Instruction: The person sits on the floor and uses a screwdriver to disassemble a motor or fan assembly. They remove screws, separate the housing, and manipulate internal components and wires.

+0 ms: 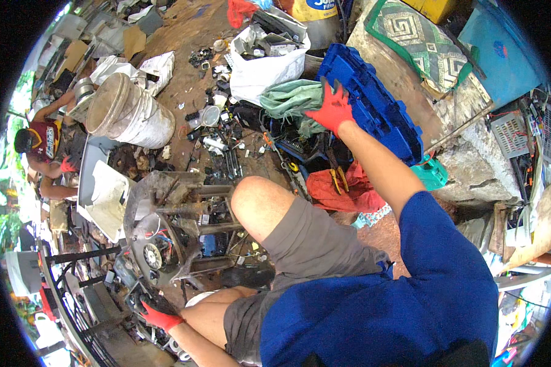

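Observation:
My right hand (335,110), in a red glove, is open with its fingers spread. It reaches over the edge between a crumpled green cloth sack (291,99) and a long blue plastic case (370,101); I cannot tell whether it touches either. Low on the left, my left hand (159,312) wears a red glove with a dark front. Its fingers look curled at a small dark piece beside my leg, too dim to name. A machine frame with a round motor-like part (153,255) stands in front of my knee. Yellow-handled pliers (338,180) lie on a red cloth (324,191).
A white bucket (142,119) and a white sack of scrap (269,70) stand ahead. Loose small parts litter the ground. Another person (46,144) in red gloves works at far left. A black metal rack (73,306) curves along the lower left. A concrete block (471,168) stands right.

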Demonstrator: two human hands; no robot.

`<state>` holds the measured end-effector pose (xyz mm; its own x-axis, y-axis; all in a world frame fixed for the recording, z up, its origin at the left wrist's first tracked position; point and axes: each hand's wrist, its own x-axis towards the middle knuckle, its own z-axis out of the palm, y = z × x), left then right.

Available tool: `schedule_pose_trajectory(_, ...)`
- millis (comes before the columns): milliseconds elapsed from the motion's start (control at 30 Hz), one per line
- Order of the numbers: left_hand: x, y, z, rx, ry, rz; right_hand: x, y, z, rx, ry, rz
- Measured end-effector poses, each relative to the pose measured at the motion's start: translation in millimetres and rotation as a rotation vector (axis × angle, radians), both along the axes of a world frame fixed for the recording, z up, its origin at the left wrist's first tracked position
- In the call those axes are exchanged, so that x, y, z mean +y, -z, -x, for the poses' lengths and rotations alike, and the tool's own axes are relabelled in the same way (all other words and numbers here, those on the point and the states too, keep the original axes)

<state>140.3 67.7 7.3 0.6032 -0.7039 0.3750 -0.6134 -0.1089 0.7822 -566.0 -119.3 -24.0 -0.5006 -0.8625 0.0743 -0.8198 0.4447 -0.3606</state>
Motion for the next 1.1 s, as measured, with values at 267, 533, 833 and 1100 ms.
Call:
schedule_pose_trajectory(267,-19,9,2,-0.253,0.107,-0.178,-81,48,64,-0.326,-0.094,-0.209)
schedule_pose_trajectory(533,23,-1,-27,-0.701,0.034,-0.285,-19,-86,38,-0.826,-0.415,0.632)
schedule_pose_trajectory(833,-21,19,-17,0.271,0.03,-0.021,234,-208,113,-0.922,-0.48,0.532)
schedule_pose_trajectory(1100,-3,-63,68,-0.123,-0.223,0.045,376,-80,107,-0.492,-0.001,-0.213)
